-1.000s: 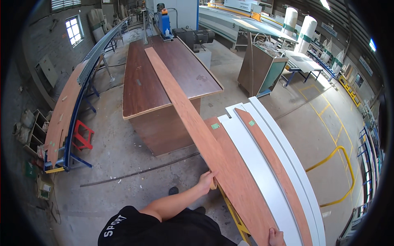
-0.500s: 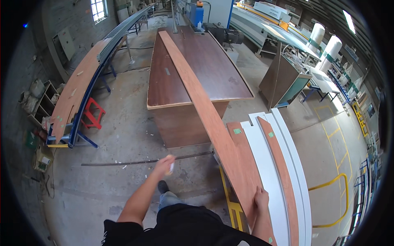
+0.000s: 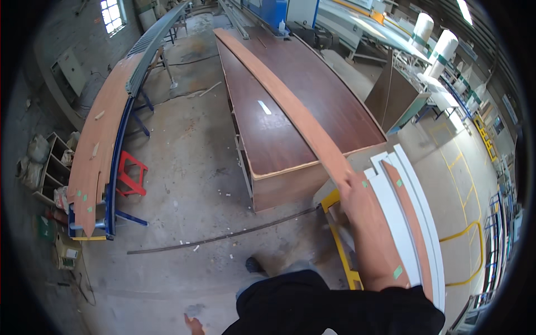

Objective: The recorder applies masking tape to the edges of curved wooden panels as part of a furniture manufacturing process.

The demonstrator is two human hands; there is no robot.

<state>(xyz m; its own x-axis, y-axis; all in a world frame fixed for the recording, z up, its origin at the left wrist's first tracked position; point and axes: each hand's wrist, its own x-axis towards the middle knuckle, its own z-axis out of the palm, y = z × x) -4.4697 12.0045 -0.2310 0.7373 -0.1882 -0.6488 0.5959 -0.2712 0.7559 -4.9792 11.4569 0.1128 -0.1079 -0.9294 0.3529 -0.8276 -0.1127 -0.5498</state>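
Note:
My right hand (image 3: 349,184) is closed on the long reddish wooden board (image 3: 285,103), near its notched, wider end. The board runs diagonally across a big dark-brown topped bench (image 3: 268,142); its wider end lies beside white panels (image 3: 391,209), partly under my right forearm. Green tape pieces (image 3: 397,272) mark the wood. A narrower wooden strip (image 3: 412,215) rests on the white panels. My left hand (image 3: 194,325) hangs low over the floor at the bottom edge, only partly in view; whether it holds anything does not show.
A yellow frame (image 3: 340,245) stands under the board's near end, and a yellow rail (image 3: 477,251) curves at the right. At the left are a blue roller stand (image 3: 114,167) carrying wooden boards and a red stool (image 3: 131,173). A dark strip (image 3: 223,237) lies on the floor.
My right hand has slid forward along the board to the notch. My left hand, which held a small whitish thing, has dropped down and back. My view has shifted.

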